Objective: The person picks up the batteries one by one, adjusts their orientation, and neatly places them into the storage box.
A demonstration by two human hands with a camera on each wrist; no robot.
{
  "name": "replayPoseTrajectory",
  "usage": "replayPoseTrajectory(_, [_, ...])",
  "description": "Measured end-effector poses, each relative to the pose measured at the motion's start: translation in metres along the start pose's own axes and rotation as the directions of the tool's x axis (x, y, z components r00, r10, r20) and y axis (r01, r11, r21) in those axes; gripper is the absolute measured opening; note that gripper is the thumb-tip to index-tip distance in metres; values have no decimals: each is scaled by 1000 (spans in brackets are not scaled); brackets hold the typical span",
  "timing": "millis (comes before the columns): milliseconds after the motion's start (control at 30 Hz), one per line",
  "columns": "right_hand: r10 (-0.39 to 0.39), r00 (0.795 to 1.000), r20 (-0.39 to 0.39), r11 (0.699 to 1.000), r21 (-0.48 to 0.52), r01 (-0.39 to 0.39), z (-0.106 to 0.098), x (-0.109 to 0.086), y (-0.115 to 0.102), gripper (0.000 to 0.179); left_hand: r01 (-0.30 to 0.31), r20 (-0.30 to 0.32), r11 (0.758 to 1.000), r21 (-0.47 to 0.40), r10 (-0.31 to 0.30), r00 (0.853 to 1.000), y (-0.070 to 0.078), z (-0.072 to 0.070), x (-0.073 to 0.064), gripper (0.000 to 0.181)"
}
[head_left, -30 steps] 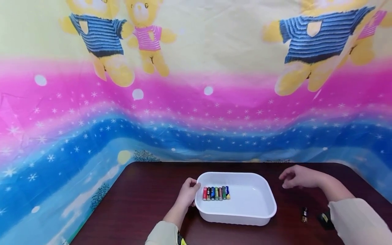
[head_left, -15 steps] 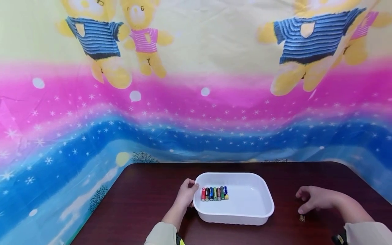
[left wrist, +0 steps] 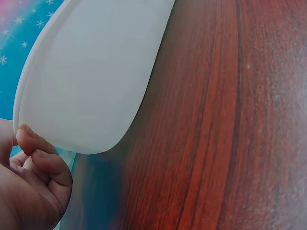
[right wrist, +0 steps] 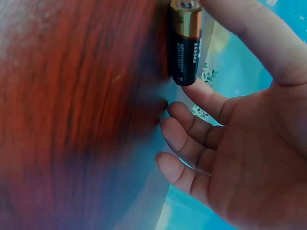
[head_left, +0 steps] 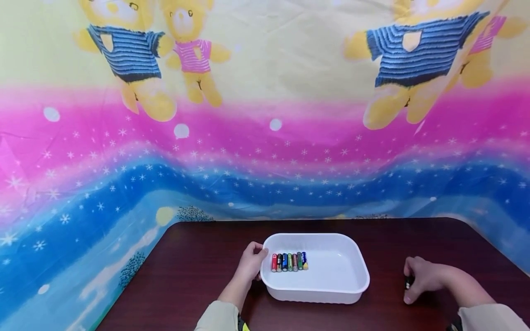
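A white plastic tray (head_left: 327,278) stands on the dark wooden table, its left rim gripped by my left hand (head_left: 250,262). The thumb lies over the rim while the other fingers curl against the outside wall, as the left wrist view of the tray (left wrist: 91,81) also shows. Inside, several batteries (head_left: 290,262) in different colours line up in a row on the left side. To the right of the tray, my right hand (head_left: 426,278) pinches a black and gold battery (right wrist: 186,48) between thumb and index finger, low over the table. Its other fingers are loosely bent.
The dark red-brown tabletop (head_left: 198,257) has rounded far corners. Behind it hangs a cloth backdrop (head_left: 265,184) printed with bears and snowflakes, curving round both sides of the table.
My right hand has come down and toward me onto the loose battery and now pinches it. The left hand keeps its grip on the tray. The view has shifted slightly.
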State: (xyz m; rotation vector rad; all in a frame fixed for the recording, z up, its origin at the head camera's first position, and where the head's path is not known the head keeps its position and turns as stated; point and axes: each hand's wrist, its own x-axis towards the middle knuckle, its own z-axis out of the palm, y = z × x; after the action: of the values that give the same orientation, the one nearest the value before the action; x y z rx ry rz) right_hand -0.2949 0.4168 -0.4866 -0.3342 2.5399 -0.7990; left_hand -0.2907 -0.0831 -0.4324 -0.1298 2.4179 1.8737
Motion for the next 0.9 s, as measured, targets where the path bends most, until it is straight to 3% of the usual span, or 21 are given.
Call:
replayPoseTrajectory(133, [60,998,-27,997,-44,-61,2,-10,-30,53,1,-1,1000,-1,-1,1000,-1,0,0,20])
replayPoseTrajectory(300, [-14,999,-38,997,-73,11,2,-28,-67,42,7,-7,1000,2,-7,1000,0,0,1,20])
replayPoseTrajectory(433, [-57,997,-57,998,28,59,1,-41,-92,40,8,-8,1000,2,-8,1000,-1,0,1,21])
replayPoseTrajectory(600, [-173,980,-97,973,135,185,-1,-42,-97,47,5,-4,1000,-1,-5,1000,-1,0,2,21])
replayPoseTrajectory(667, [-187,975,-124,963,172,206,-1,-39,-94,51,4,-3,1000,0,-4,1000,-1,0,2,20])
replayPoseTrajectory(900, [-149,976,-158,913,357,197,2,-30,-90,57,2,-4,1000,5,-2,1000,-1,0,2,21])
